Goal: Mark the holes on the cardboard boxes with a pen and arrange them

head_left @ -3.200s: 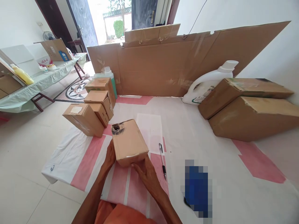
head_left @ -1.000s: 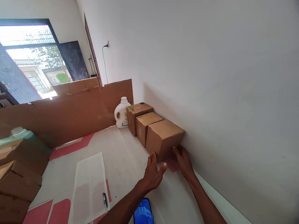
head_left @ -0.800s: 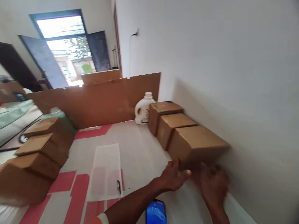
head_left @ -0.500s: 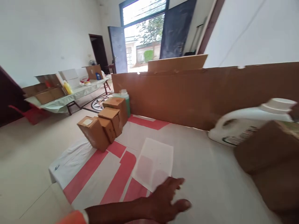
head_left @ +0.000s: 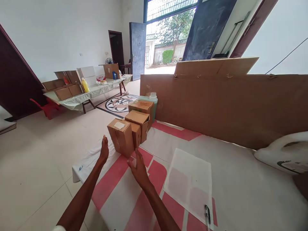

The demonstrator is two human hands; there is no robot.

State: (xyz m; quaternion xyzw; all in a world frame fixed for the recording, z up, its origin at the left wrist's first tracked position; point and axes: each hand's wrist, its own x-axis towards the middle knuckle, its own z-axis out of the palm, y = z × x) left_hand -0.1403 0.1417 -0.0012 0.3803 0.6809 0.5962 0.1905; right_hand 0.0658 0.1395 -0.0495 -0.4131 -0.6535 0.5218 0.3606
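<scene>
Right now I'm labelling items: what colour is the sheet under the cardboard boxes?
White sheet with pink-red blocks; head view.

**Both arms stretched forward, hands open**

Both bare arms reach out from the lower edge of the view, angled up and slightly toward each other. The left hand (head_left: pixel 104 149) is extended farthest, fingers together and pointing away, seen edge-on. The right hand (head_left: pixel 138 167) sits a little nearer the body, palm turned inward toward the left, fingers spread loosely and thumb raised. Neither hand grips anything; a gap separates them.

Bright doorway daylight, sharp, edges stretched
</scene>
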